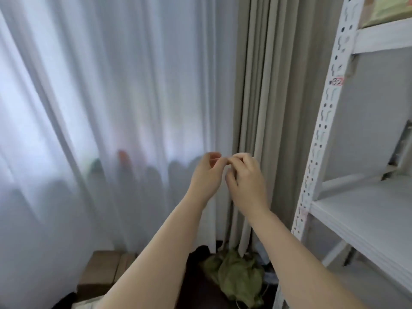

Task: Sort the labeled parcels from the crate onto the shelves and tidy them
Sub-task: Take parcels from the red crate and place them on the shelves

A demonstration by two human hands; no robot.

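Note:
My left hand and my right hand are raised together in front of the curtains, left of the white shelf rack. Both have curled fingers, and their fingertips meet at the top. The blur hides whether anything small sits between them. A yellowish parcel lies on the top shelf. A grey flat item leans at the right edge of the middle shelf, whose board is bare in front. A red-marked label is stuck on the rack's post. No crate is in view.
Sheer white curtains and a beige drape fill the background. On the dark floor below my arms lie brown cardboard boxes and a crumpled green bag.

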